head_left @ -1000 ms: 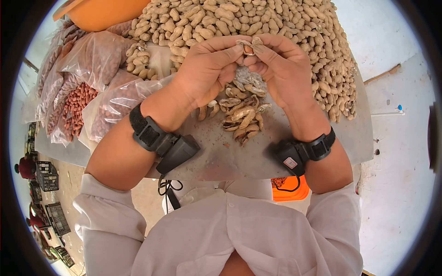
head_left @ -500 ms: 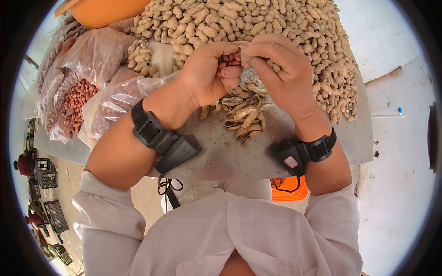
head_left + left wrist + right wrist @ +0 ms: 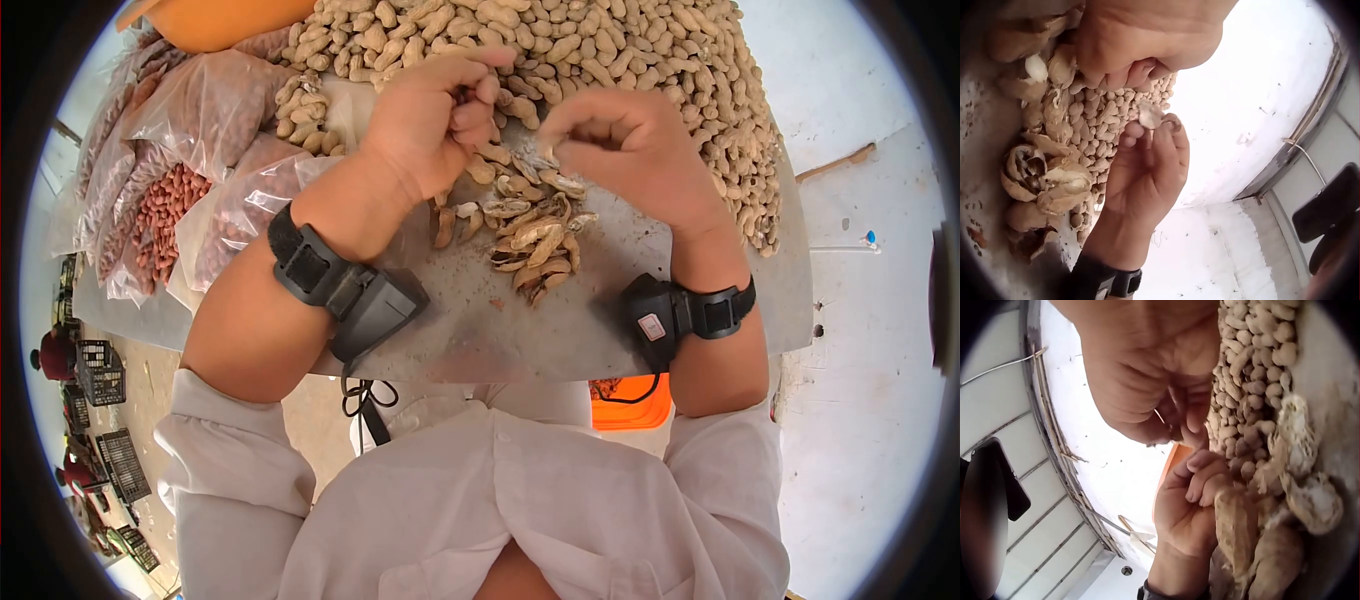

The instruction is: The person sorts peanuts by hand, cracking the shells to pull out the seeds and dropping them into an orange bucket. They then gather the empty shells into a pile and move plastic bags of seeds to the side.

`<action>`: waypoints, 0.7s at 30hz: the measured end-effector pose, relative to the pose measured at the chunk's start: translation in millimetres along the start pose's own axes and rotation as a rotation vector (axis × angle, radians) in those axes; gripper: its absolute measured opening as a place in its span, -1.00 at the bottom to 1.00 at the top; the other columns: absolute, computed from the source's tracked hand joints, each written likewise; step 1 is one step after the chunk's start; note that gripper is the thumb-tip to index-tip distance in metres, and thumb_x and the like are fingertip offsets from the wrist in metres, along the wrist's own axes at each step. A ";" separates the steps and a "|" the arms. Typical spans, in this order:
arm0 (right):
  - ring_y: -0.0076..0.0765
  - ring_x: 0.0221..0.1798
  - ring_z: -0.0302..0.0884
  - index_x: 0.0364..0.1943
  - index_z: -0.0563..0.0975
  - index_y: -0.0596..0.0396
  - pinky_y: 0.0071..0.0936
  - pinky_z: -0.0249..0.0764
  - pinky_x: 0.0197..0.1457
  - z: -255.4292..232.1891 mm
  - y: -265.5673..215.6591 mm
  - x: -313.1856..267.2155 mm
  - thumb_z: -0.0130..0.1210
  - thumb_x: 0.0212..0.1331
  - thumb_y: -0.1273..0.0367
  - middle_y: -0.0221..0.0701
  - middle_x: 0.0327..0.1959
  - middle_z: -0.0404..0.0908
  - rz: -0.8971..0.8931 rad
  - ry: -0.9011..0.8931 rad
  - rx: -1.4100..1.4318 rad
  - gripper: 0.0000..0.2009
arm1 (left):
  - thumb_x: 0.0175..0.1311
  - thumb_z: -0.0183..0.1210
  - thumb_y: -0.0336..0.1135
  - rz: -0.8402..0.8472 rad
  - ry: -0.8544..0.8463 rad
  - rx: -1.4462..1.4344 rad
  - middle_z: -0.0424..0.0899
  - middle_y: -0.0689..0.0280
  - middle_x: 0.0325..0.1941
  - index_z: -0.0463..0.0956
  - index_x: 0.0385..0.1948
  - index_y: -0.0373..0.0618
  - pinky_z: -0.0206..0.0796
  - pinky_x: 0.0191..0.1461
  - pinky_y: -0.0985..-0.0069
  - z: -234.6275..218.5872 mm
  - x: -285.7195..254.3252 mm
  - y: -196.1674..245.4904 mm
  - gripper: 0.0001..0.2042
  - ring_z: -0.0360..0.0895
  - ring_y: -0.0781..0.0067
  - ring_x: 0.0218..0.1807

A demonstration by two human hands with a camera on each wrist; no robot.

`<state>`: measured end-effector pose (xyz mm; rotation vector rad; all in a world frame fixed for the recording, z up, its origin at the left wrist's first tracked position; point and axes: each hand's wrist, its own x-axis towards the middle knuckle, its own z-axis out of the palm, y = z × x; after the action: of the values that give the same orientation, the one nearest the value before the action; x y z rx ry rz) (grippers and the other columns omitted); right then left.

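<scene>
My left hand (image 3: 425, 125) is at the near edge of a heap of unshelled peanuts (image 3: 640, 45), its index finger reaching out over them. Its other fingers curl over peanut kernels in the palm, of which only a dark red bit shows. To the right, apart from it, my right hand (image 3: 640, 155) hovers above the table. Between its thumb and fingers it pinches pieces of peanut shell (image 3: 1150, 115), plainest in the left wrist view. Below and between the hands lies a small pile of cracked peanut shells (image 3: 540, 245).
Clear plastic bags (image 3: 210, 110) of peanuts fill the left side, one showing red kernels (image 3: 172, 225). Behind them is an orange basin (image 3: 225, 22). The grey metal table (image 3: 470, 335) ends in front of me, above an orange container (image 3: 635, 405).
Both hands were together over a split peanut, then red kernels showed in my left palm. Now the hands are apart, the left shifted up and left to the heap, the right rightward with shell.
</scene>
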<state>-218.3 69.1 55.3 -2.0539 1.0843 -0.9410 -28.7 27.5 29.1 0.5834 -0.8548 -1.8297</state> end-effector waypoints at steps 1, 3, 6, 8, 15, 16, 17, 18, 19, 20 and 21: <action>-0.54 -0.59 0.40 -0.42 0.57 0.17 -0.64 0.33 -0.49 -2.3 -5.4 -0.9 0.11 -0.13 0.50 -0.38 -0.58 0.55 0.041 -0.088 -0.114 -0.87 | 0.23 -0.16 -0.46 0.020 0.005 -0.001 0.38 0.41 -0.54 0.37 -0.06 -0.31 -0.06 -0.63 0.75 -1.3 0.9 1.2 -0.72 0.06 0.71 -0.68; -0.49 -0.59 0.42 -0.43 0.57 0.17 -0.59 0.34 -0.48 -3.5 -6.1 -2.0 0.11 -0.13 0.45 -0.36 -0.57 0.55 0.046 -0.196 -0.249 -0.86 | 0.24 -0.17 -0.46 0.060 0.014 -0.002 0.37 0.41 -0.53 0.36 -0.07 -0.33 -0.05 -0.61 0.75 -3.4 2.4 2.8 -0.73 0.06 0.71 -0.67; -0.41 -0.56 0.45 -0.42 0.57 0.16 -0.52 0.36 -0.44 -2.3 -3.4 -1.9 0.12 -0.12 0.40 -0.32 -0.56 0.56 0.020 -0.244 -0.253 -0.84 | 0.24 -0.18 -0.46 0.106 0.013 -0.035 0.36 0.40 -0.54 0.36 -0.09 -0.34 -0.06 -0.60 0.74 -3.2 2.3 3.1 -0.74 0.06 0.70 -0.67; -0.36 -0.52 0.48 -0.42 0.57 0.15 -0.49 0.37 -0.42 -0.2 -8.6 -1.6 0.11 -0.09 0.38 -0.30 -0.55 0.56 0.114 -0.254 -0.176 -0.84 | 0.25 -0.17 -0.46 0.121 0.005 -0.049 0.35 0.41 -0.55 0.37 -0.10 -0.33 -0.07 -0.59 0.73 -6.2 4.3 1.9 -0.76 0.06 0.70 -0.67; -0.17 -0.26 0.44 -0.35 0.58 0.10 -0.31 0.35 -0.14 28.9 23.8 7.8 0.07 0.03 0.32 -0.31 -0.42 0.53 -0.318 -0.092 -0.388 -0.82 | 0.27 -0.11 -0.41 0.126 0.010 -0.036 0.33 0.44 -0.57 0.39 -0.14 -0.30 -0.07 -0.60 0.73 -8.3 8.9 -2.0 -0.78 0.08 0.71 -0.65; -0.16 -0.24 0.43 -0.34 0.58 0.09 -0.30 0.34 -0.11 30.6 25.9 7.9 0.07 0.03 0.31 -0.31 -0.41 0.52 -0.313 -0.107 -0.398 -0.82 | 0.27 -0.10 -0.40 0.121 0.018 -0.034 0.33 0.44 -0.57 0.39 -0.14 -0.29 -0.07 -0.60 0.74 -7.5 8.3 -1.9 -0.78 0.08 0.71 -0.66; -0.14 -0.21 0.42 -0.34 0.58 0.08 -0.29 0.33 -0.09 31.4 26.7 8.2 0.06 0.04 0.31 -0.32 -0.39 0.52 -0.309 -0.123 -0.409 -0.82 | 0.27 -0.10 -0.40 0.116 0.025 -0.032 0.33 0.44 -0.57 0.39 -0.14 -0.29 -0.07 -0.60 0.74 -6.4 7.7 -1.8 -0.78 0.08 0.71 -0.66; -0.13 -0.22 0.42 -0.35 0.58 0.09 -0.29 0.33 -0.09 31.0 26.5 8.8 0.06 0.04 0.31 -0.31 -0.40 0.52 -0.316 -0.133 -0.412 -0.82 | 0.27 -0.09 -0.39 0.111 0.033 -0.030 0.34 0.45 -0.57 0.39 -0.14 -0.28 -0.07 -0.60 0.74 -5.8 7.3 -1.6 -0.78 0.08 0.71 -0.66; -0.11 -0.22 0.42 -0.35 0.58 0.09 -0.29 0.34 -0.09 30.1 25.8 9.4 0.06 0.04 0.31 -0.31 -0.40 0.53 -0.322 -0.143 -0.416 -0.82 | 0.27 -0.09 -0.39 0.115 0.029 -0.028 0.34 0.45 -0.56 0.39 -0.14 -0.28 -0.07 -0.60 0.74 -6.0 7.1 -1.6 -0.78 0.08 0.72 -0.66; -0.10 -0.23 0.42 -0.36 0.57 0.10 -0.29 0.34 -0.09 28.9 25.0 9.8 0.06 0.04 0.30 -0.31 -0.41 0.54 -0.329 -0.153 -0.419 -0.82 | 0.27 -0.09 -0.38 0.120 0.025 -0.025 0.34 0.45 -0.56 0.39 -0.14 -0.27 -0.07 -0.60 0.74 -6.4 7.2 -2.0 -0.78 0.08 0.72 -0.65; -0.16 -0.26 0.45 -0.37 0.57 0.10 -0.32 0.36 -0.13 26.2 22.4 9.4 0.06 0.05 0.32 -0.32 -0.41 0.55 -0.299 -0.108 -0.413 -0.83 | 0.27 -0.09 -0.38 0.123 0.020 -0.023 0.34 0.45 -0.56 0.39 -0.13 -0.27 -0.06 -0.60 0.74 -6.6 7.4 -2.0 -0.78 0.08 0.72 -0.65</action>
<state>-202.6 55.5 26.3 -2.6300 0.9920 -0.7787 -28.0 19.3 23.2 0.5225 -0.8375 -1.7170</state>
